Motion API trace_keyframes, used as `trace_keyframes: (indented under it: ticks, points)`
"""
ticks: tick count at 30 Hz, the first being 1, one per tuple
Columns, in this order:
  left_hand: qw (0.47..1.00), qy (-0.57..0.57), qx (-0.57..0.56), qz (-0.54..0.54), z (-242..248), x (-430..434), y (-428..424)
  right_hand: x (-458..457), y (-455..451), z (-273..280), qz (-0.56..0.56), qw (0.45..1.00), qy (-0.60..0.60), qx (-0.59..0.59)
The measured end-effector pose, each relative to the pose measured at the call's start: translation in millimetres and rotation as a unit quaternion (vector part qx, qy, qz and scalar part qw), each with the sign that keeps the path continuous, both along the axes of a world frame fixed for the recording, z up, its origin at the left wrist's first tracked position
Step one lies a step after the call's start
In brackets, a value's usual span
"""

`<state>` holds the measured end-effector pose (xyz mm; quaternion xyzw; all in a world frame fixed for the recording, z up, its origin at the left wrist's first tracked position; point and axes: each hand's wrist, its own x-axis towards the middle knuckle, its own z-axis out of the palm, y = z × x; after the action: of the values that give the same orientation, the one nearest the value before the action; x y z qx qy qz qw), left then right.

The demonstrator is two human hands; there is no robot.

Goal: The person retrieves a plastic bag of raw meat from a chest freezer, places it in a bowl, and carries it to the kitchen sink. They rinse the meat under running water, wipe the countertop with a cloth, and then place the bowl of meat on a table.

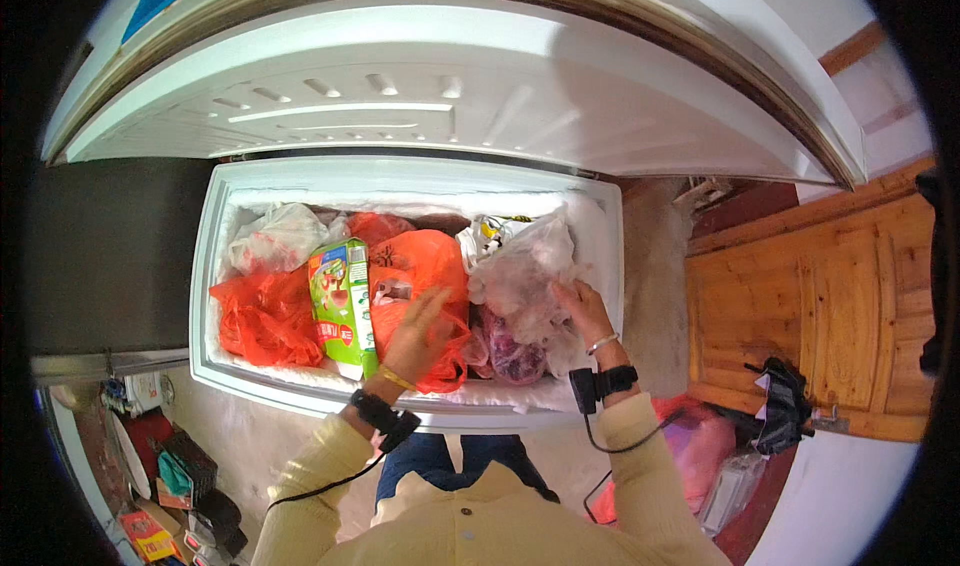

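Observation:
A chest freezer [201, 266] stands with its lid up, full of bagged goods. My left hand [421, 333] is over a red plastic bag [420, 258] in the middle, its fingers slightly blurred. My right hand [583, 309] is at the right edge of a clear plastic bag [517, 281]; whether it grips the bag I cannot tell. Below that bag lies a clear bag with purple contents [517, 352]. A green printed box [341, 303] leans between the middle bag and another red bag [262, 318]. A whitish bag [277, 236] sits at the back left, a white printed package [484, 239] at the back right.
The raised freezer lid [450, 78] spans the top of the view. Frost lines the inner walls. A wooden door [810, 303] with a black umbrella-like item [780, 408] is at right. Red bags [697, 453] lie at lower right, boxes and a crate [187, 461] at lower left.

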<state>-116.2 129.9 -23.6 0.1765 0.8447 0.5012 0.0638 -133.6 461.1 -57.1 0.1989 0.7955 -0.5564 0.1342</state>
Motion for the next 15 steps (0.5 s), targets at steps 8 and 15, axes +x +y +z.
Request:
trace_keyframes:
  ticks: [8, 15]
  points:
    - [0.999, -0.038, 0.021, -0.021, -22.1, -7.5, 39.2, -7.6, -56.8, -9.7, 0.091, 0.969, 0.122, 0.195]
    - [0.963, -0.153, 0.202, 0.087, -42.0, -26.5, 42.0, -27.6, -126.3, 51.8, 0.119, 0.963, 0.144, 0.195]
